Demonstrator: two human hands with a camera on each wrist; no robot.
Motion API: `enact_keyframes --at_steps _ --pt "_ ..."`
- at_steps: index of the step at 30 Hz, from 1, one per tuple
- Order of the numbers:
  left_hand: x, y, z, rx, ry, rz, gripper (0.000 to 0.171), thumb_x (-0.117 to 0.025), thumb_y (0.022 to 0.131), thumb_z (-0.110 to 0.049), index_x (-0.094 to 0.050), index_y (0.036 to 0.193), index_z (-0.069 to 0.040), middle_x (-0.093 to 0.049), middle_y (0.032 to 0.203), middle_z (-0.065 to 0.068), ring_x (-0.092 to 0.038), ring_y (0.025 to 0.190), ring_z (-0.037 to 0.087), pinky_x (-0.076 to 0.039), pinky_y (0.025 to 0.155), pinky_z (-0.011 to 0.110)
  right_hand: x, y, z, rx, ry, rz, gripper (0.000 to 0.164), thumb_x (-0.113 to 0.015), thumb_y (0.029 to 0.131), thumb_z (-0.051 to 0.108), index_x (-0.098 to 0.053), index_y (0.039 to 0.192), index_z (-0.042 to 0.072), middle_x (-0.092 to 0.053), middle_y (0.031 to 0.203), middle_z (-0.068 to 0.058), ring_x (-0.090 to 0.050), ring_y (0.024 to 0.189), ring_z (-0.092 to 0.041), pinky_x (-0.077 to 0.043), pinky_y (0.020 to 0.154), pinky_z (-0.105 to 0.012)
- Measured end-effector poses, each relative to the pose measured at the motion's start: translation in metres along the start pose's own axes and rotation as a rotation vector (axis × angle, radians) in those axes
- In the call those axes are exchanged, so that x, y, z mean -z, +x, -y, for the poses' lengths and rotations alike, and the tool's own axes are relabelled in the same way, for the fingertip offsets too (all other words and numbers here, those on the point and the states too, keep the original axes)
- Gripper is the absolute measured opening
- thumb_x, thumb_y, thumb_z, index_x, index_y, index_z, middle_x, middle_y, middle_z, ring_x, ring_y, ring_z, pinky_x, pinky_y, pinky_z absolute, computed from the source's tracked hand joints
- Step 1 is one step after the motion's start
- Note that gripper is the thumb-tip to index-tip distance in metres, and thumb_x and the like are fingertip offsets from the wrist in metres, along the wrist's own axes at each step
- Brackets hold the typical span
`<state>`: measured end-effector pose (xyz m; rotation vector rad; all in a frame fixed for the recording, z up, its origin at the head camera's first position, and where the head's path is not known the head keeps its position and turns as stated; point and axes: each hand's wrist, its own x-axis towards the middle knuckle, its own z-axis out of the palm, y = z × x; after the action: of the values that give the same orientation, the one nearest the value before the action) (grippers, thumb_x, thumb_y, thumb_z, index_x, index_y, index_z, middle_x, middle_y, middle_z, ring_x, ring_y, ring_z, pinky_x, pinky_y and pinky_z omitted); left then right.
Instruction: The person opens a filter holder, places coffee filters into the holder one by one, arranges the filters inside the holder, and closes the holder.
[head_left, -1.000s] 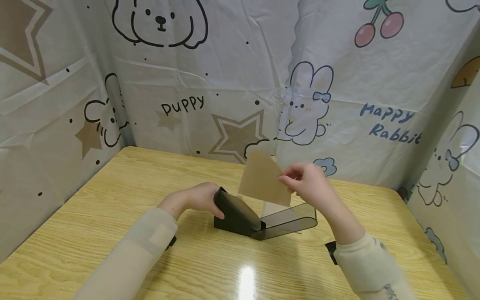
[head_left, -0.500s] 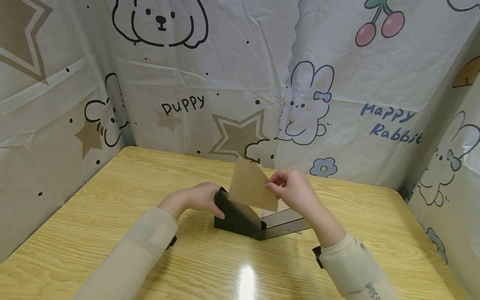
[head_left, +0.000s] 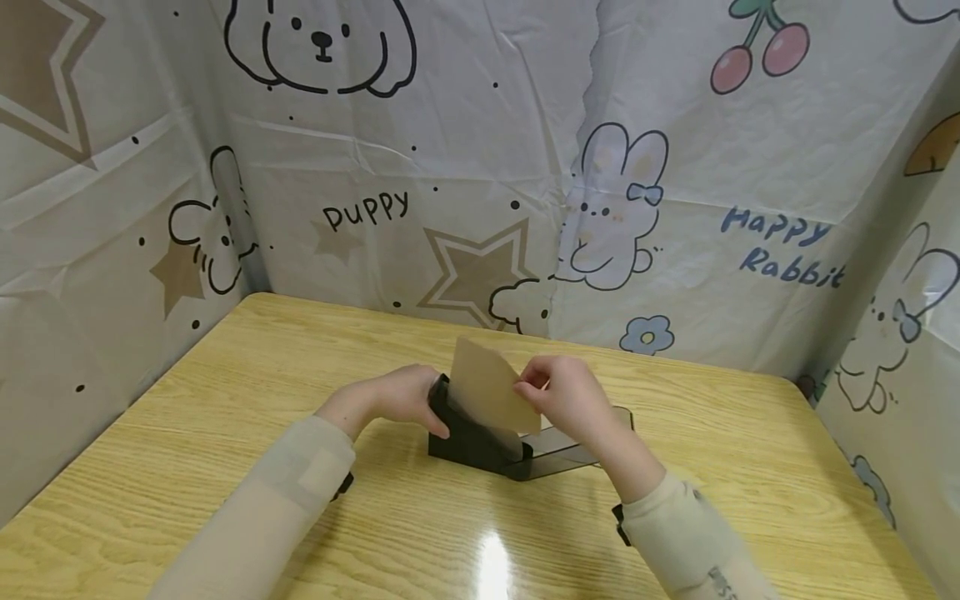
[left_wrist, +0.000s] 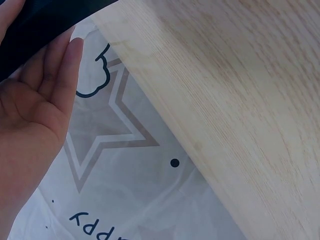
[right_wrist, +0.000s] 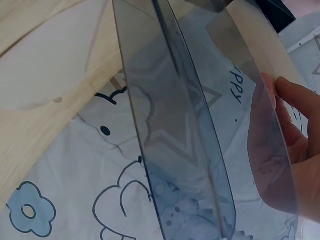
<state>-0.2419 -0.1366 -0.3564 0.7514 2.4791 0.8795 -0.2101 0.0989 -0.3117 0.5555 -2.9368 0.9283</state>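
Observation:
A black wedge-shaped box (head_left: pixel 468 443) stands on the table with its smoky see-through lid (head_left: pixel 566 456) swung down to the right. My left hand (head_left: pixel 401 393) grips the box's left end, thumb on the near side; in the left wrist view its fingers (left_wrist: pixel 65 65) lie along the dark edge. Between thumb and fingertips, my right hand (head_left: pixel 566 396) pinches the right edge of a brown paper coffee filter (head_left: pixel 491 387). The filter stands upright, its lower part inside the box opening. The lid (right_wrist: pixel 175 125) crosses the right wrist view, partly in front of the right hand (right_wrist: pixel 305 150).
A pale rounded sheet (right_wrist: pixel 45 60) lies on the table behind the lid. The wood-grain table (head_left: pixel 300 333) meets printed cloth walls (head_left: pixel 465 125) at the back and sides. Dark wrist mounts (head_left: pixel 621 525) sit under the sleeves.
My right hand has moved left and down, bringing the coffee filter from above the lid into the box opening. The left hand and the box have stayed in place.

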Motion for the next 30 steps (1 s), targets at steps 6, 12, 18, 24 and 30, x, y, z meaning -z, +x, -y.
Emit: enact_keyframes --at_steps 6,12,18,24,30 --pt "0.000 0.000 0.000 -0.004 0.006 -0.002 0.022 -0.080 0.072 -0.013 -0.068 0.090 -0.012 -0.068 0.091 -0.003 -0.051 0.074 0.006 -0.046 0.072 0.025 -0.009 -0.001 0.001 -0.013 -0.044 0.013 0.011 -0.068 0.084 0.016 -0.067 0.075 0.010 -0.062 0.066 0.003 -0.051 0.052 -0.009 -0.041 0.053 -0.024" --pt "0.000 -0.001 0.000 0.000 0.007 0.001 0.019 -0.079 0.073 -0.013 -0.067 0.087 -0.012 -0.066 0.086 -0.004 -0.048 0.070 0.007 -0.044 0.069 0.024 -0.017 -0.001 0.002 0.022 -0.100 0.008 0.011 -0.068 0.083 0.013 -0.067 0.072 0.010 -0.060 0.064 0.003 -0.049 0.057 -0.009 -0.041 0.055 -0.024" --pt "0.000 -0.001 -0.002 0.011 0.014 0.002 0.017 -0.079 0.073 -0.013 -0.064 0.081 -0.012 -0.061 0.076 -0.005 -0.044 0.065 0.008 -0.041 0.064 0.023 -0.026 -0.002 0.001 0.039 -0.135 0.016 0.013 -0.068 0.083 0.011 -0.065 0.070 0.009 -0.058 0.063 0.003 -0.048 0.058 -0.010 -0.041 0.055 -0.024" --pt "-0.001 -0.002 -0.003 0.032 0.001 0.000 0.020 -0.078 0.073 -0.012 -0.059 0.076 -0.011 -0.051 0.066 -0.006 -0.041 0.061 0.008 -0.037 0.059 0.023 -0.032 -0.003 0.000 0.037 -0.177 0.033 0.013 -0.067 0.084 0.012 -0.065 0.071 0.011 -0.058 0.064 0.004 -0.048 0.058 -0.010 -0.041 0.055 -0.025" --pt "-0.002 -0.002 -0.003 0.044 -0.010 -0.009 0.024 -0.078 0.073 -0.011 -0.054 0.072 -0.012 -0.042 0.062 -0.006 -0.037 0.057 0.009 -0.034 0.056 0.023 -0.036 -0.005 0.001 0.026 -0.228 0.053 0.012 -0.068 0.084 0.016 -0.066 0.072 0.013 -0.060 0.065 0.004 -0.049 0.057 -0.010 -0.041 0.054 -0.026"
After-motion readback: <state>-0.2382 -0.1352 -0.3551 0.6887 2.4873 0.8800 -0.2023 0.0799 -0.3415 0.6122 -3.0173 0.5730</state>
